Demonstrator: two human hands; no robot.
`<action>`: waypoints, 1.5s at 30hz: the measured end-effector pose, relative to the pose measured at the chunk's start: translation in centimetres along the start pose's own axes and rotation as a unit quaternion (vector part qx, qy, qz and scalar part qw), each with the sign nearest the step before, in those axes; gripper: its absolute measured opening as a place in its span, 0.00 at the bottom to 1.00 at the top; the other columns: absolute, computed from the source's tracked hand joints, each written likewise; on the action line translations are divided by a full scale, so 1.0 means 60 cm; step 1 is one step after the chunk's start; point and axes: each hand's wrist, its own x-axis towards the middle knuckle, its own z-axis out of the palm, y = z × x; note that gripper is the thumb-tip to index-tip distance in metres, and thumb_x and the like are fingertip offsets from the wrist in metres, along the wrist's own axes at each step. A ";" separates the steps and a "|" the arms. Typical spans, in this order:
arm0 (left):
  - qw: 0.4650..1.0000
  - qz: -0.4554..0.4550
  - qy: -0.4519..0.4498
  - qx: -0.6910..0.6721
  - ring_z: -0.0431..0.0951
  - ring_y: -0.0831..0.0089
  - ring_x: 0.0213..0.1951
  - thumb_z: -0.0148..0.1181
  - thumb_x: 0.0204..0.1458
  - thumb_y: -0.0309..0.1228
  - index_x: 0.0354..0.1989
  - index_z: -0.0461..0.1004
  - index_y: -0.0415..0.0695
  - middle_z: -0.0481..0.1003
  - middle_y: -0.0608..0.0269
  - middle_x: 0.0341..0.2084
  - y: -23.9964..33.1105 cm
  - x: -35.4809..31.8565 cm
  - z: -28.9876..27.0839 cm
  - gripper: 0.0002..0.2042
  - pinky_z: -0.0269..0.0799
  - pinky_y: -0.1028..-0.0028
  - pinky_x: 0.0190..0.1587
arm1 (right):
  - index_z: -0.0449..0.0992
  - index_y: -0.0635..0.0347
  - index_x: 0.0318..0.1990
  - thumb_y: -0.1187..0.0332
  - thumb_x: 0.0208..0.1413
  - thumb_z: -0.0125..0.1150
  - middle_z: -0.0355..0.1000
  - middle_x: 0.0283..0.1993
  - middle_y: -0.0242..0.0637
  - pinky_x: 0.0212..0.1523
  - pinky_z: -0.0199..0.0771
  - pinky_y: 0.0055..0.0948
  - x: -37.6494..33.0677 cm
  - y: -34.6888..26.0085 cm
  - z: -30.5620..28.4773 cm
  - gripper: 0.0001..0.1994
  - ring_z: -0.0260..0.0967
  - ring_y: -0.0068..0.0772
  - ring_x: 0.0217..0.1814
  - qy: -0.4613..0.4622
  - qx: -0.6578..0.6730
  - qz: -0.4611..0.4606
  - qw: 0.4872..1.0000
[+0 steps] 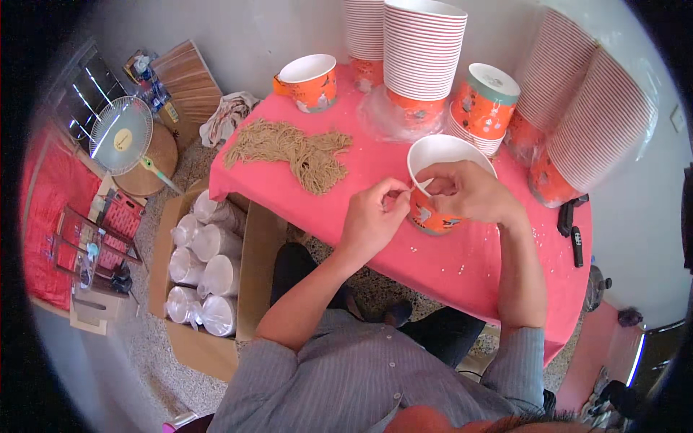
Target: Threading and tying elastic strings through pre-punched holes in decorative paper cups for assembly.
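Observation:
An orange paper bucket [433, 220] with a white inside stands upright near the front of the pink-covered table. At its left rim my left hand [375, 218] is pinched; a small, thin, pale bit shows between its fingertips and the rim, too fine to name. Over the near rim lies my right hand [469, 191], closed on the bucket, with curled fingers reaching inside; part of the bucket is hidden under it. To the left spreads a loose bundle of tan strings [299, 153]. Behind it sits another orange bucket [317, 90] with a tan piece at its side.
Tall stacks of nested buckets [422, 54] line the back, with more [603, 119] at the right in clear plastic. An upside-down bucket [485, 105] tops a short stack. White specks dot the pink table cover [404, 252]. A cardboard box [249, 281] of wrapped stacks stands at left.

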 end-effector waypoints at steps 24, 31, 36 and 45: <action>0.997 0.046 0.011 0.055 0.87 0.71 0.37 0.66 0.62 0.27 0.47 0.82 0.37 0.87 0.53 0.36 -0.004 0.005 0.009 0.08 0.81 0.69 0.39 | 0.80 0.68 0.60 0.76 0.55 0.65 0.82 0.40 0.35 0.48 0.80 0.28 -0.002 0.002 0.001 0.23 0.78 0.23 0.44 0.000 0.022 -0.010 1.000; 0.992 0.068 0.018 0.100 0.89 0.60 0.39 0.66 0.61 0.28 0.47 0.83 0.39 0.86 0.50 0.37 0.001 0.008 0.006 0.09 0.81 0.63 0.41 | 0.80 0.68 0.60 0.75 0.55 0.65 0.84 0.43 0.38 0.49 0.80 0.29 0.001 0.000 0.006 0.23 0.79 0.24 0.45 -0.002 0.003 -0.034 0.999; 0.993 0.070 0.013 0.096 0.89 0.61 0.39 0.67 0.61 0.27 0.46 0.83 0.39 0.86 0.50 0.37 0.010 0.003 0.004 0.08 0.82 0.64 0.41 | 0.82 0.65 0.58 0.68 0.59 0.64 0.85 0.43 0.44 0.49 0.81 0.35 -0.002 0.002 0.002 0.20 0.82 0.33 0.45 -0.003 -0.018 -0.037 0.999; 0.994 0.072 0.021 0.085 0.83 0.75 0.29 0.68 0.61 0.25 0.44 0.83 0.38 0.85 0.56 0.29 0.000 -0.014 0.013 0.06 0.77 0.70 0.33 | 0.87 0.62 0.48 0.69 0.61 0.66 0.86 0.40 0.38 0.48 0.80 0.32 0.007 -0.001 0.016 0.11 0.82 0.28 0.42 0.005 -0.086 -0.041 0.995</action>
